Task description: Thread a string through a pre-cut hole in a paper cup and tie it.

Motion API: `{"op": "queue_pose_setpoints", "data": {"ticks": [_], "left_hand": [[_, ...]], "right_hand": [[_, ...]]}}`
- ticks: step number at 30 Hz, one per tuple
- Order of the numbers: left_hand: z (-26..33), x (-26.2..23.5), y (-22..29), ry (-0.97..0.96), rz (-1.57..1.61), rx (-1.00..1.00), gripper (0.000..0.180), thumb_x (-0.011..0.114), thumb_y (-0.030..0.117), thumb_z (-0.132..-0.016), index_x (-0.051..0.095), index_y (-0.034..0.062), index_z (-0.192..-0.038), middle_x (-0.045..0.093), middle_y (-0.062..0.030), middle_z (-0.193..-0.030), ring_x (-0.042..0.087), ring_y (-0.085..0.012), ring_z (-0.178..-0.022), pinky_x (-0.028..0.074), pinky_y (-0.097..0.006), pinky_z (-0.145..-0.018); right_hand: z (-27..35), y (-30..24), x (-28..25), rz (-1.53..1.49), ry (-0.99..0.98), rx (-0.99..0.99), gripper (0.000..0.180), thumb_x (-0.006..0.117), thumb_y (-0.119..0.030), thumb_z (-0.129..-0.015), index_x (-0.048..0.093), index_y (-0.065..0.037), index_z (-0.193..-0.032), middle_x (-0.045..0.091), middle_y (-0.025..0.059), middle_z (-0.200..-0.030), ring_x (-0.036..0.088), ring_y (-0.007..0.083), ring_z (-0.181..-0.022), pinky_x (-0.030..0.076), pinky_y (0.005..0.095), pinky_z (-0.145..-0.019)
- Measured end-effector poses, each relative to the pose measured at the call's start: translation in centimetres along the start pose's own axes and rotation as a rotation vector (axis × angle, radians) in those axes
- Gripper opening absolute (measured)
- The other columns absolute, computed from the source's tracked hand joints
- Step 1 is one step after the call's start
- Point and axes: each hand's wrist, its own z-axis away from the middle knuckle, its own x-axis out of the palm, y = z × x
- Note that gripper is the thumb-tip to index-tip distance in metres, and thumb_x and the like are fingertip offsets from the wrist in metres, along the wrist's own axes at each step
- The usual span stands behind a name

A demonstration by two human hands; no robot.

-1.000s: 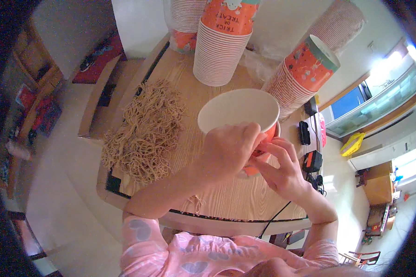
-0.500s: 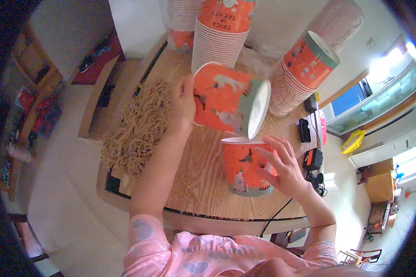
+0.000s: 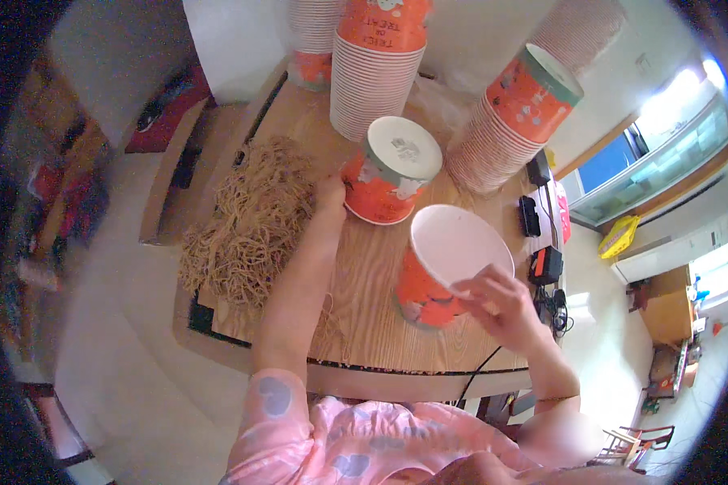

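Observation:
Upside down on the wooden table stands an orange paper bucket [image 3: 380, 190] with a green band and a white base on top. My left hand [image 3: 329, 194] is closed at its lower left side, some fingers hidden. Nearer me, a second orange paper bucket [image 3: 429, 295] leans slightly, its white inside turned up. My right hand [image 3: 501, 305] pinches this bucket's near right rim, fingertips over the edge. Left of the buckets lies a heap of tan shredded paper [image 3: 247, 226].
Tall stacks of nested paper buckets stand at the back middle [image 3: 376, 85] and back right [image 3: 510, 121], with another stack [image 3: 310, 48] behind. Black adapters [image 3: 546, 265] and cables lie along the right edge. An open cardboard box [image 3: 182, 182] is at the left.
The left-hand bucket has gone from sideways in the air to base-up on the table. The nearer bucket has tipped, its mouth showing more; my spread right fingers have closed on its rim.

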Motion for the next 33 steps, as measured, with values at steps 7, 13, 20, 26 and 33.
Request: {"op": "queue_pose_setpoints", "data": {"ticks": [7, 13, 20, 26, 33], "left_hand": [[7.5, 5.3, 5.9, 0.107, -0.186, 0.035, 0.042, 0.05, 0.002, -0.079, 0.042, -0.0019, -0.12, 0.051, -0.0145, -0.113, 0.049, -0.0248, -0.107, 0.038, -0.035, -0.092], [15.8, 5.3, 10.3, 0.023, -0.396, 0.189, 0.039, 0.051, 0.002, -0.08, 0.047, 0.0072, -0.118, 0.053, -0.0092, -0.114, 0.051, -0.0224, -0.103, 0.043, -0.035, -0.089], [26.8, -0.8, 12.6, -0.322, -0.833, 0.339, 0.01, 0.059, 0.009, -0.083, 0.063, 0.0027, -0.089, 0.063, -0.006, -0.085, 0.058, -0.0113, -0.076, 0.045, -0.025, -0.07], [29.7, -4.7, 11.9, -0.312, -1.139, 0.544, 0.012, 0.059, 0.012, -0.082, 0.062, 0.0003, -0.083, 0.056, -0.0125, -0.076, 0.055, -0.0272, -0.078, 0.044, -0.034, -0.07], [31.5, -2.8, 12.0, -0.161, -1.495, 0.468, 0.022, 0.061, 0.023, -0.081, 0.057, 0.002, -0.077, 0.056, -0.014, -0.08, 0.054, -0.0312, -0.078, 0.043, -0.041, -0.07]], "right_hand": [[4.3, 0.9, 4.3, 0.292, -0.103, -0.077, 0.021, 0.059, -0.015, -0.075, 0.054, -0.01, -0.095, 0.049, 0.0059, -0.083, 0.05, 0.0234, -0.082, 0.041, 0.0367, -0.073], [6.0, 1.0, 5.0, 0.369, -0.014, -0.026, 0.022, 0.059, -0.014, -0.074, 0.055, -0.011, -0.095, 0.05, 0.0056, -0.084, 0.051, 0.0237, -0.084, 0.041, 0.0371, -0.075], [5.9, -1.5, 4.2, 0.442, 0.005, 0.038, 0.022, 0.064, -0.014, -0.072, 0.057, -0.01, -0.093, 0.052, 0.0055, -0.086, 0.05, 0.0242, -0.089, 0.039, 0.0369, -0.08], [5.2, -5.7, 4.1, 0.124, 0.252, -0.105, 0.022, 0.064, -0.015, -0.073, 0.055, -0.009, -0.091, 0.05, 0.0074, -0.083, 0.05, 0.0261, -0.08, 0.041, 0.0374, -0.069], [6.2, -6.0, 7.9, -0.163, 0.32, -0.03, 0.012, 0.067, -0.007, -0.072, 0.06, -0.006, -0.082, 0.056, 0.0051, -0.074, 0.052, 0.0233, -0.069, 0.042, 0.0333, -0.062]]}}
